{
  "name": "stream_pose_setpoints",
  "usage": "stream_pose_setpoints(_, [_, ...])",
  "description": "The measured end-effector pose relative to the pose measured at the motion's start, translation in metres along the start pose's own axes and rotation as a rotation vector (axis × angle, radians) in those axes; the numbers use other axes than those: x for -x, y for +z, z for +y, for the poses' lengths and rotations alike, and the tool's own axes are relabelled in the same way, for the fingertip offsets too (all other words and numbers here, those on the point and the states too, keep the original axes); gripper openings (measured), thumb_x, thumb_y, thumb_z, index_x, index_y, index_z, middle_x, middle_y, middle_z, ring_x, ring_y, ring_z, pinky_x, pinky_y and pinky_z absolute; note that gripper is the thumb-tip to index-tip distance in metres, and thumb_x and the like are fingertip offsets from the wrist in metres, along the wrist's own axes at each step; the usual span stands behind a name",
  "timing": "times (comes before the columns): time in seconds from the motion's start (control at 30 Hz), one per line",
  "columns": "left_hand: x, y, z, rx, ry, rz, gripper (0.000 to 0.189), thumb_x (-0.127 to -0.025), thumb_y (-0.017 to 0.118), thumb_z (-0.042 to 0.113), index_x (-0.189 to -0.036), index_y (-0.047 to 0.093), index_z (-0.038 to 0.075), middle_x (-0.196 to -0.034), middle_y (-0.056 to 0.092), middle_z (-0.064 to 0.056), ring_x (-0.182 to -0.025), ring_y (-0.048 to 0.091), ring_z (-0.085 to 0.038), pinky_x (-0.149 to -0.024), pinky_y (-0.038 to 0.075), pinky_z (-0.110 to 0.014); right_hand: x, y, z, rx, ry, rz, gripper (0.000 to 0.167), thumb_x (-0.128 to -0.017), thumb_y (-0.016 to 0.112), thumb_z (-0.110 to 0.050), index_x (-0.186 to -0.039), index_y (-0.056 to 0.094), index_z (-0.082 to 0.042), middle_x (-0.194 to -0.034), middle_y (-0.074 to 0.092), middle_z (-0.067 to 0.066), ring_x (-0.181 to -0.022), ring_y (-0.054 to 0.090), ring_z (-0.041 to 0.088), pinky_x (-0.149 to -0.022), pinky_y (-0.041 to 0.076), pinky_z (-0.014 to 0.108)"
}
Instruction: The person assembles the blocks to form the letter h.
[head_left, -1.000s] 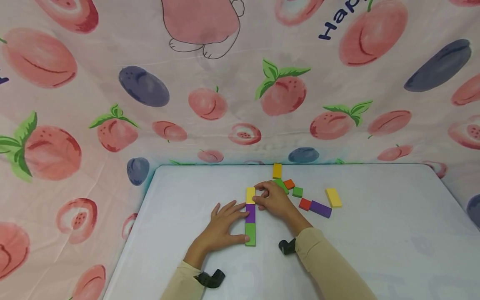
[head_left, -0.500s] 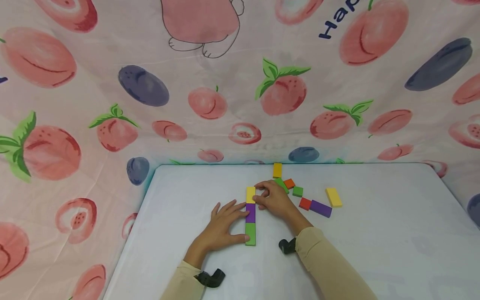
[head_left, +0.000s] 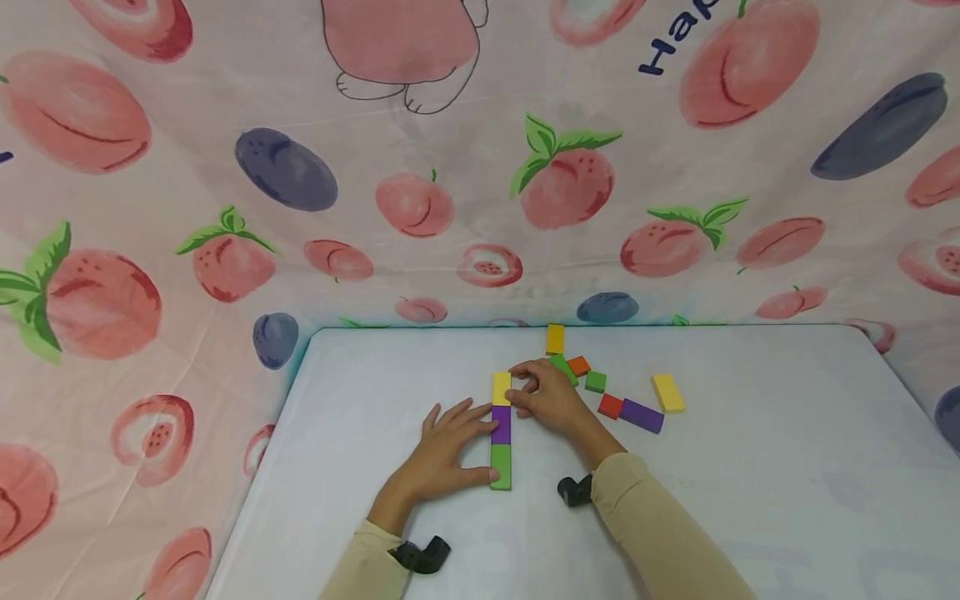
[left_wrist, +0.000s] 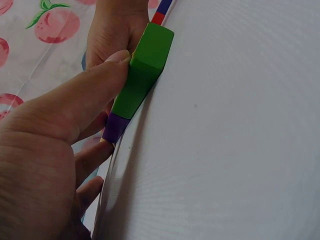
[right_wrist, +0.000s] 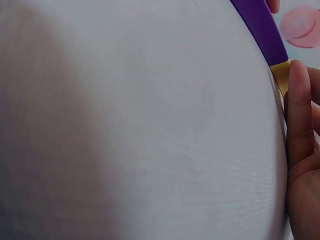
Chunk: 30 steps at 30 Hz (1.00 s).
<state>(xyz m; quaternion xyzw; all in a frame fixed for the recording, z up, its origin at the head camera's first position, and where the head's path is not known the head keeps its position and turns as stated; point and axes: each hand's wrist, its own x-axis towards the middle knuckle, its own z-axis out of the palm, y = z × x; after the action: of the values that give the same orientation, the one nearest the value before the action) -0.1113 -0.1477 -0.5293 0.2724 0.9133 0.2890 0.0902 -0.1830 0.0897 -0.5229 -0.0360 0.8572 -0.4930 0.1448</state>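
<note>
A green block point(head_left: 502, 461), a purple block point(head_left: 501, 425) and a yellow block point(head_left: 501, 388) form a straight line on the white table point(head_left: 765, 500), end to end, yellow farthest. My left hand point(head_left: 446, 454) lies spread along their left side, thumb touching green and a fingertip at purple. In the left wrist view that thumb presses against the green block point(left_wrist: 145, 65). From the right, my right hand point(head_left: 551, 400) pinches the yellow block with thumb and index finger, its other fingers curled in. The right wrist view has the thumb against the yellow block point(right_wrist: 281, 75), beyond the purple one.
Right of the row lie loose blocks: a yellow one point(head_left: 554, 339) at the back edge, a partly covered green one point(head_left: 562, 368), an orange one point(head_left: 578, 366), a small green one point(head_left: 596, 382), a red one point(head_left: 610, 407), a purple one point(head_left: 641, 416) and another yellow one point(head_left: 667, 393).
</note>
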Motion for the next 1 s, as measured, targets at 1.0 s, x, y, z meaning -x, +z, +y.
stream_pose_setpoints(1.0, [0.001, -0.003, 0.004, 0.014, 0.007, 0.008, 0.068, -0.085, 0.073, 0.06, -0.143, 0.058, 0.027, -0.164, 0.04, 0.004, -0.158, 0.022, -0.026, -0.124, 0.0, -0.066, 0.031, -0.06, -0.009, 0.027, -0.21, 0.052, 0.033, -0.101, 0.065, -0.033, -0.124, 0.069, -0.011, -0.108, 0.073, 0.007, -0.096, 0.07, 0.021, -0.083, 0.059, 0.027])
